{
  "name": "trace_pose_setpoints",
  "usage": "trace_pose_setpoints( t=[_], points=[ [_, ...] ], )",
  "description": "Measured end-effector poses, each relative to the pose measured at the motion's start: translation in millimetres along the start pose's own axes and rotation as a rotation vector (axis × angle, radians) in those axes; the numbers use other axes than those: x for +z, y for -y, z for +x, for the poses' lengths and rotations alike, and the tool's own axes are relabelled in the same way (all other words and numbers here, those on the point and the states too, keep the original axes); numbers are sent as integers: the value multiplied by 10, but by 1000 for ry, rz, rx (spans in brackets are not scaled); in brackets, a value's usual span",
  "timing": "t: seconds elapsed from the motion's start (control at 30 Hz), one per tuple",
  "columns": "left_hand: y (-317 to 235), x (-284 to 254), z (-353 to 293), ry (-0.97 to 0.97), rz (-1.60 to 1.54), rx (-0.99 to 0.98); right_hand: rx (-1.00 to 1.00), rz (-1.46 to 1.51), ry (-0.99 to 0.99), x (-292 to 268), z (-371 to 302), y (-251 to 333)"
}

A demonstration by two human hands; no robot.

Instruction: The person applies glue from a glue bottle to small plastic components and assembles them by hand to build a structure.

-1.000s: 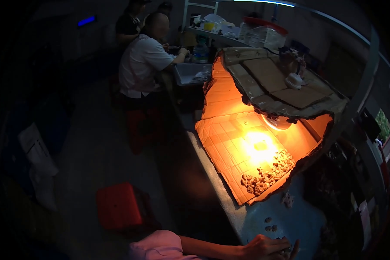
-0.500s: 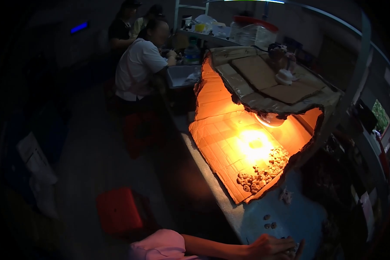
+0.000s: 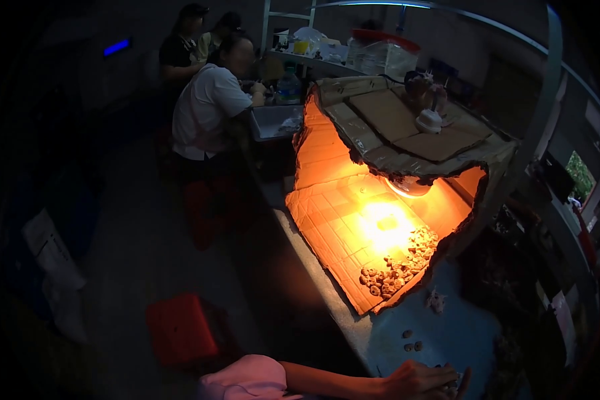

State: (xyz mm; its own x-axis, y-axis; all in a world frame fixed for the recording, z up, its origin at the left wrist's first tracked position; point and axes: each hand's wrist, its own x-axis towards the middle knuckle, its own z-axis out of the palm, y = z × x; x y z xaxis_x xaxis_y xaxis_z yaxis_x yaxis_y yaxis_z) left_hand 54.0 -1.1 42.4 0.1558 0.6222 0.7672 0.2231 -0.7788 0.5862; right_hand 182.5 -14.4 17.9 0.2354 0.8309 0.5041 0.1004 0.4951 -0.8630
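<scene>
At the lower edge, over the pale blue work surface (image 3: 457, 317), my left hand (image 3: 417, 380) has its fingers bent together around something small. What it holds is mostly hidden by the fingers. Only a raised finger of what appears to be my right hand (image 3: 465, 381) shows beside it; the rest lies in shadow or below the picture. Just beyond the left hand lie 3 small, dark round pieces (image 3: 409, 347). Farther off, a heap of similar small brownish pieces (image 3: 397, 270) rests on cardboard, lit orange by a glowing lamp (image 3: 410, 187).
A torn-edged cardboard box (image 3: 407, 123) houses the lamp on the bench. A crumpled whitish scrap (image 3: 436, 300) lies near its front corner. On the floor at left stands a red stool (image 3: 180, 328). Farther back, a person in a white shirt (image 3: 210, 110) sits by a white tray (image 3: 272, 125).
The whole view has shifted slightly, so the box and bench sit a little farther left. My hands stay in nearly the same place and pose.
</scene>
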Motion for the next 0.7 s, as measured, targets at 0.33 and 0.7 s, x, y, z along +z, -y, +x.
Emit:
trace_pose_setpoints(
  t=[0.33, 0.7],
  points=[
    [-10, 44, 26, -13, -32, 45, 320, 391, -113, -8, 5, 184],
    [-64, 28, 50, -41, -54, 69, 561, 741, -324, -7, 71, 251]
  ],
)
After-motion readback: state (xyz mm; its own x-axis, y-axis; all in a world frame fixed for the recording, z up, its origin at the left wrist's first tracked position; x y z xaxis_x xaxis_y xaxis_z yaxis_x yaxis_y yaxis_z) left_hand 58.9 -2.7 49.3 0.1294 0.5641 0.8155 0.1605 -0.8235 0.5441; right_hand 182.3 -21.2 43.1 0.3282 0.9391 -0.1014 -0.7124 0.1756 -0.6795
